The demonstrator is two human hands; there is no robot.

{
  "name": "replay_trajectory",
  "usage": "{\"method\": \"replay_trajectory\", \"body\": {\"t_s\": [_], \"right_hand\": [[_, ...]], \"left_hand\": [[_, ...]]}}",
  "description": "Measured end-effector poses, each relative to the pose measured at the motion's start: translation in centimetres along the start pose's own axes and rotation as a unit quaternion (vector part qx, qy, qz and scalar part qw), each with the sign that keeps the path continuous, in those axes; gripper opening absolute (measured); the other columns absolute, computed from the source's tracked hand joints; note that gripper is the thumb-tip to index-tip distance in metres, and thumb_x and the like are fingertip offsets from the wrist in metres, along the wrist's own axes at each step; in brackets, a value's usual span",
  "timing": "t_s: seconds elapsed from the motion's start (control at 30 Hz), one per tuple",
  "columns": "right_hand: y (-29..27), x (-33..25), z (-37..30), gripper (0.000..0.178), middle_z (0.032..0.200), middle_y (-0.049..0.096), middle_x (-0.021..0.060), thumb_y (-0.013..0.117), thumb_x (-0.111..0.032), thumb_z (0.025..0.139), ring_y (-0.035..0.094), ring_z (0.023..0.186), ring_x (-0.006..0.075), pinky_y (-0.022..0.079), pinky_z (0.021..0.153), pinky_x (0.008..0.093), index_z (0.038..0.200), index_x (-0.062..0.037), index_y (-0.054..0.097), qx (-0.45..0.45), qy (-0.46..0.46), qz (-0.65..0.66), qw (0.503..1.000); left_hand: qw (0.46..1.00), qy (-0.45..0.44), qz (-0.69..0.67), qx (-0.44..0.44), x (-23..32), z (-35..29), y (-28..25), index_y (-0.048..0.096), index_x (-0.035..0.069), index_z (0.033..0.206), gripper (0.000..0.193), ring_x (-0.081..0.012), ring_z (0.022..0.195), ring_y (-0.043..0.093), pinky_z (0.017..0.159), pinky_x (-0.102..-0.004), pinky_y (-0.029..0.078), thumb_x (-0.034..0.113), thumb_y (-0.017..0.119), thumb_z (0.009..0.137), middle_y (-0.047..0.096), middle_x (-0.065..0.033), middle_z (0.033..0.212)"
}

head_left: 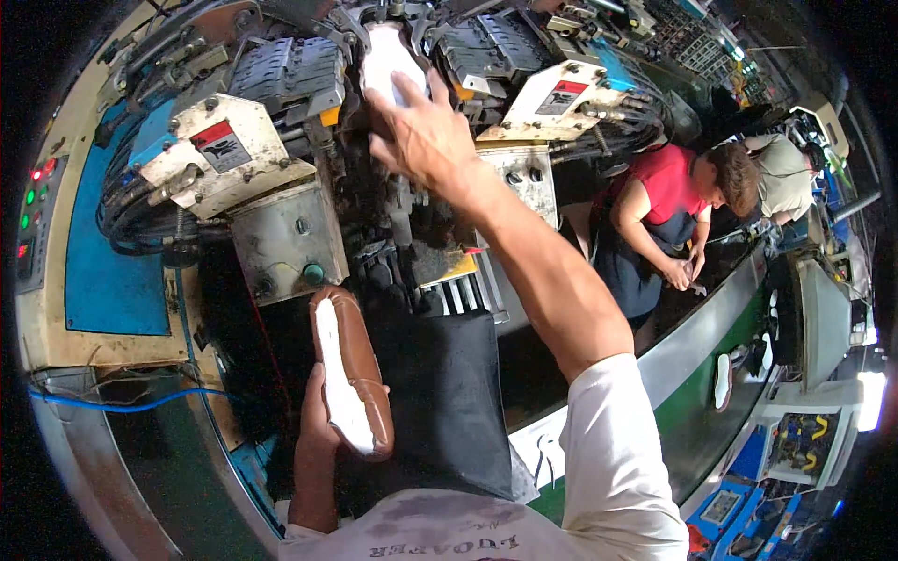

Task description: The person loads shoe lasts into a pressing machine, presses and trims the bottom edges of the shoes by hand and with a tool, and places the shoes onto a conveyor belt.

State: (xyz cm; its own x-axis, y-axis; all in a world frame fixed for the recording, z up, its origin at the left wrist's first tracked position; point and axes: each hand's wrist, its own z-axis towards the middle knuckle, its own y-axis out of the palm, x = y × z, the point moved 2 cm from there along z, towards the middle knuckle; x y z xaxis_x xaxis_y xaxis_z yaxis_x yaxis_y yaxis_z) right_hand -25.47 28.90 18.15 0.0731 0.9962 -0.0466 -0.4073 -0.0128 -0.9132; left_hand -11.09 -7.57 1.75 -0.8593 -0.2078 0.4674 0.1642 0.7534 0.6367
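Observation:
A brown shoe upper with a white underside lies in my left hand, low in the view and left of the middle. My left fingers wrap its side and are partly hidden behind it. Farther forward, my right hand reaches into a machine with its fingers spread. Its fingertips touch a white sole-shaped piece, which sits toe-up between the machine's clamps. Whatever lies beneath that white piece is mostly hidden.
Metal plate assemblies and white guards flank the machine's middle. A button panel is at far left. To the right, a co-worker in a red top stands by a green conveyor carrying a white-soled shoe.

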Motion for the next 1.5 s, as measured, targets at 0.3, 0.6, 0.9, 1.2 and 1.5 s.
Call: {"method": "replay_trajectory", "body": {"t_s": [0.3, 0.6, 0.9, 1.2, 1.5], "right_hand": [[-1.1, -1.3, 1.7, 0.069, 0.155, 0.054, 0.0207, 0.079, -0.041, 0.094, 0.047, 0.140, 0.0626, 0.055, 0.111, 0.0623, 0.155, -0.0217, 0.054, 0.011, -0.004, -0.026, 1.000], [-0.2, -0.4, -1.9, 0.068, 0.150, 0.055, 0.0339, 0.078, -0.040, 0.093, 0.039, 0.148, 0.0586, 0.035, 0.127, 0.0591, 0.154, -0.0184, 0.058, 0.174, -0.050, 0.121, 0.976], [1.6, -17.8, -31.4, 0.086, 0.176, 0.027, 0.0160, 0.054, -0.051, 0.113, 0.028, 0.162, 0.0279, 0.027, 0.132, 0.0442, 0.176, -0.0117, 0.010, -0.074, 0.291, 0.806, 0.509], [1.8, -20.4, -35.7, 0.077, 0.166, 0.042, 0.0178, 0.052, -0.045, 0.116, 0.039, 0.154, 0.0266, 0.033, 0.127, 0.0428, 0.174, -0.0054, 0.022, -0.035, 0.265, 0.724, 0.636], [-1.2, -19.3, -43.8, 0.049, 0.110, 0.079, 0.0169, 0.059, -0.017, 0.114, 0.077, 0.098, 0.0206, 0.063, 0.090, 0.0317, 0.156, 0.0062, 0.051, -0.225, 0.397, 0.662, 0.594]], "left_hand": [[0.998, -0.014, 0.025, -0.058, 0.9, 2.8, 0.5, 0.039, -0.003, 0.159, 0.094, -0.0451, 0.110, 0.075, 0.097, -0.0586, 0.063, 0.073, 0.048, 0.104, 0.068, -0.0304, 0.130], [0.985, 0.080, 0.147, -0.030, 3.9, 4.3, 1.0, 0.042, -0.001, 0.158, 0.083, -0.0421, 0.112, 0.075, 0.099, -0.0559, 0.064, 0.058, 0.060, 0.103, 0.066, -0.0247, 0.138], [0.958, 0.191, 0.158, -0.144, 1.5, 0.4, 5.3, 0.026, 0.006, 0.171, 0.076, -0.0275, 0.148, 0.049, 0.121, -0.0425, 0.042, 0.029, 0.064, 0.109, 0.047, -0.0147, 0.163], [0.937, 0.264, 0.151, -0.172, -4.0, -5.8, 3.3, 0.018, 0.007, 0.173, 0.094, -0.0276, 0.154, 0.041, 0.127, -0.0455, 0.036, 0.029, 0.072, 0.101, 0.039, -0.0146, 0.166], [0.981, 0.185, -0.020, 0.055, -4.2, -11.6, -17.3, 0.047, 0.004, 0.151, 0.062, -0.0372, 0.109, 0.074, 0.091, -0.0528, 0.065, 0.031, 0.073, 0.102, 0.069, -0.0211, 0.125]]}}
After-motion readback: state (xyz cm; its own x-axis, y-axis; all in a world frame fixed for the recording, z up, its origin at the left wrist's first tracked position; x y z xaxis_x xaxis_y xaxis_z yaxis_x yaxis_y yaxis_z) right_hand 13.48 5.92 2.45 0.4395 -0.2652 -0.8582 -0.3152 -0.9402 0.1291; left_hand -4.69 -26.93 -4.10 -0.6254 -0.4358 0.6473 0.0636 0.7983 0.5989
